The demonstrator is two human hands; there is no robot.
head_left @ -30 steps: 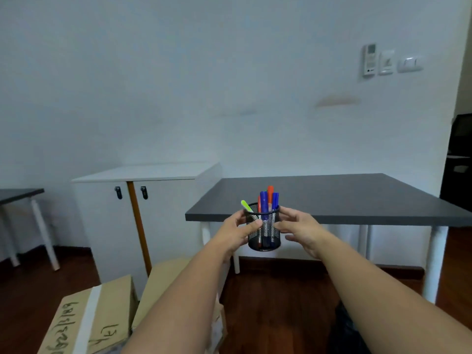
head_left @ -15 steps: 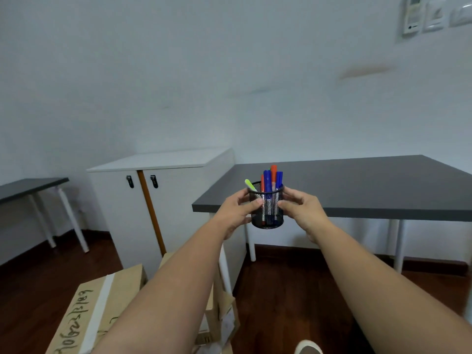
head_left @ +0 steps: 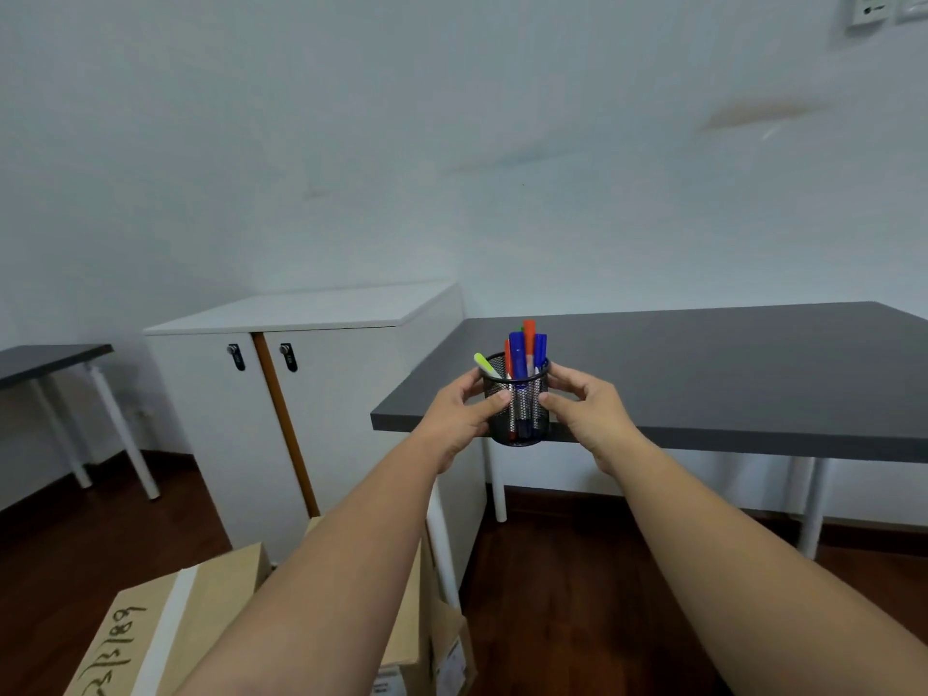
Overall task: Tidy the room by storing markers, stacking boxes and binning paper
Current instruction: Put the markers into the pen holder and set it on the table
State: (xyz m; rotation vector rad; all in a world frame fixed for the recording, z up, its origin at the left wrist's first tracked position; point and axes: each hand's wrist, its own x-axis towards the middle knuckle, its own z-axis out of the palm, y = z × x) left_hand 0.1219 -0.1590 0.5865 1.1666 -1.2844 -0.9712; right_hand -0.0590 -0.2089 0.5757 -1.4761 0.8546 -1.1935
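Markers [head_left: 522, 344] stand bunched in a black mesh cup [head_left: 517, 414], pinched from either side: left hand [head_left: 464, 419] at nine o'clock, right hand [head_left: 585, 411] at three, fingers curled onto the mesh. It hangs in the air at the near edge of the grey table [head_left: 703, 369]. A low approach could knock its base on that edge and tip it. The yellow marker [head_left: 486, 365] leans out furthest and would likely fall first. Cardboard boxes [head_left: 165, 625] wait at seven o'clock.

Black mesh cup [head_left: 519, 419], blue and orange markers [head_left: 525, 344]
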